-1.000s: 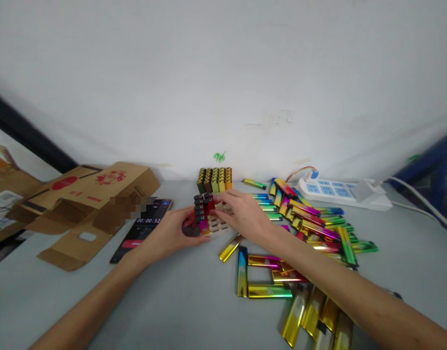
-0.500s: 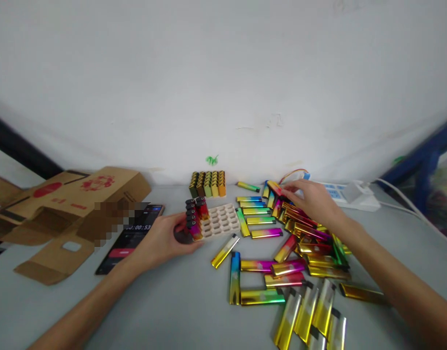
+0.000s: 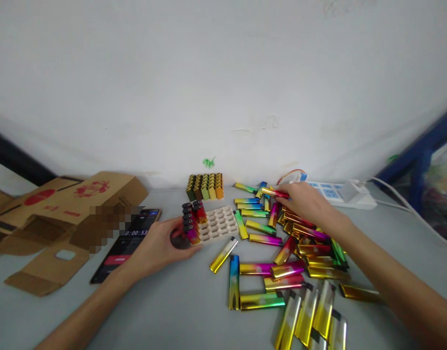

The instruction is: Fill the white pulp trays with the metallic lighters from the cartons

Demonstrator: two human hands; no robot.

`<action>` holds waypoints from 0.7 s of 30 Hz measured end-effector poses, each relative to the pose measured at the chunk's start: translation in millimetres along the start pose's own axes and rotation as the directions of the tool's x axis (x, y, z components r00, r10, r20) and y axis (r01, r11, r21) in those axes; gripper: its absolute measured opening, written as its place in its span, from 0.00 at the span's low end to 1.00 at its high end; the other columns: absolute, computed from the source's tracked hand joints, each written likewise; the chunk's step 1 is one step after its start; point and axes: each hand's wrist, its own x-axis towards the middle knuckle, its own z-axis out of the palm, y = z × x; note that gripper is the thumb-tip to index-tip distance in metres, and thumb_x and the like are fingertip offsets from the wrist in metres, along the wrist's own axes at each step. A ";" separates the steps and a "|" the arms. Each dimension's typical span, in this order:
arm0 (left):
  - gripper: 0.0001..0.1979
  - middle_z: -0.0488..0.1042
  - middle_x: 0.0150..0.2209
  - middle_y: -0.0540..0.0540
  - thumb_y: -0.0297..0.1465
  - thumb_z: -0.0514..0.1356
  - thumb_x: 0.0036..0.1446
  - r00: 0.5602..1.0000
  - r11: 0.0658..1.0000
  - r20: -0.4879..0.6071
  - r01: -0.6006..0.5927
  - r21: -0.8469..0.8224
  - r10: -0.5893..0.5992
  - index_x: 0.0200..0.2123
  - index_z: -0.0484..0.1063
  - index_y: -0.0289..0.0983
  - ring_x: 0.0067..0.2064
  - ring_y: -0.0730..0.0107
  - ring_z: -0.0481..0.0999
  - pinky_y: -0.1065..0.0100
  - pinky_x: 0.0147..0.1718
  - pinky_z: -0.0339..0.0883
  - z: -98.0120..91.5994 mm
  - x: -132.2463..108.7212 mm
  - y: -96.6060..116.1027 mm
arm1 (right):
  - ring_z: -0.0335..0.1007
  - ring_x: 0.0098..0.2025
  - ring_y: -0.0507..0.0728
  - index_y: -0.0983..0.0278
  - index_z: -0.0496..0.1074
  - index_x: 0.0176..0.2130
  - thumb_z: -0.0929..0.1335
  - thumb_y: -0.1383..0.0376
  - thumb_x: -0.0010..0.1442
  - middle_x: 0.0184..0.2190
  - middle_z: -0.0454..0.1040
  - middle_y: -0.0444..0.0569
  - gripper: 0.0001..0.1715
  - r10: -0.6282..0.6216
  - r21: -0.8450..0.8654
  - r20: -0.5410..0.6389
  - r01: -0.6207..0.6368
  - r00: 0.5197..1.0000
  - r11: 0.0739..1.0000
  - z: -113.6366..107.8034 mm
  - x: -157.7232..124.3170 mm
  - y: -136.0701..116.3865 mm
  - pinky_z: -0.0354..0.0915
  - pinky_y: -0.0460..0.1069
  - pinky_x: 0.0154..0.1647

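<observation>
A person's right hand (image 3: pixel 306 199) pinches a red-and-gold lighter (image 3: pixel 272 192) near its dark end, thumb and fingertips seemingly together on it, above the loose lighters (image 3: pixel 311 249) strewn across the right side of a grey worktop (image 3: pixel 180 311). To the left, the left hand (image 3: pixel 163 245) curls around the end of a cream slotted tray (image 3: pixel 219 236), thumb at the front corner and fingers behind; whether that grip presses firmly or merely rests there cannot be told. A row of black-topped lighters (image 3: pixel 188 218) stands upright along the tray's left side, with a short second row (image 3: pixel 200 216) beside it, while the slots to the right are bare. The step in hand looks to be picking up one lighter for the tray. The next move would seem to call for bringing it left, turning it black end up and lowering it into a bare slot in the second row, without knocking its upright neighbours, while the left hand keeps the tray steady. Behind the tray, gold-topped pieces (image 3: pixel 205 186) stand in a tight block near the wall.
</observation>
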 end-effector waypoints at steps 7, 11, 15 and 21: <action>0.16 0.75 0.26 0.51 0.44 0.69 0.52 1.000 1.000 0.020 0.000 -0.008 0.000 0.34 0.76 0.37 0.25 0.71 0.67 0.71 0.25 0.61 -0.4 -0.4 2.1 | 0.82 0.42 0.64 0.62 0.82 0.54 0.70 0.49 0.69 0.48 0.86 0.56 0.24 0.027 0.629 -0.140 0.068 0.990 0.775 -3.6 -34.2 -9.0 0.74 0.58 0.45; 0.16 0.74 0.26 0.51 0.44 0.69 0.52 1.000 1.000 0.023 0.001 0.008 -0.001 0.34 0.76 0.37 0.24 0.71 0.66 0.70 0.25 0.61 -0.6 -1.5 2.4 | 0.78 0.40 0.60 0.60 0.81 0.50 0.75 0.46 0.64 0.45 0.84 0.52 0.25 0.157 0.900 -0.030 -0.042 0.987 0.434 6.0 -50.5 -26.0 0.72 0.53 0.39; 0.16 0.75 0.26 0.50 0.44 0.69 0.52 1.000 1.000 0.012 -0.003 0.014 0.003 0.33 0.76 0.37 0.24 0.70 0.66 0.70 0.24 0.61 -0.7 -2.1 1.2 | 0.68 0.31 0.52 0.60 0.80 0.39 0.77 0.46 0.61 0.32 0.77 0.44 0.21 0.161 0.989 0.102 -0.118 0.982 0.091 9.3 -59.7 -45.1 0.65 0.48 0.32; 0.18 0.78 0.26 0.48 0.46 0.70 0.49 0.999 0.999 0.009 0.033 0.006 -0.033 0.32 0.76 0.37 0.26 0.66 0.72 0.69 0.26 0.63 0.7 -1.5 0.0 | 0.73 0.36 0.53 0.59 0.75 0.42 0.73 0.48 0.68 0.36 0.77 0.44 0.18 -0.014 0.951 0.138 -0.136 0.990 -0.278 11.5 -71.4 -72.9 0.72 0.51 0.43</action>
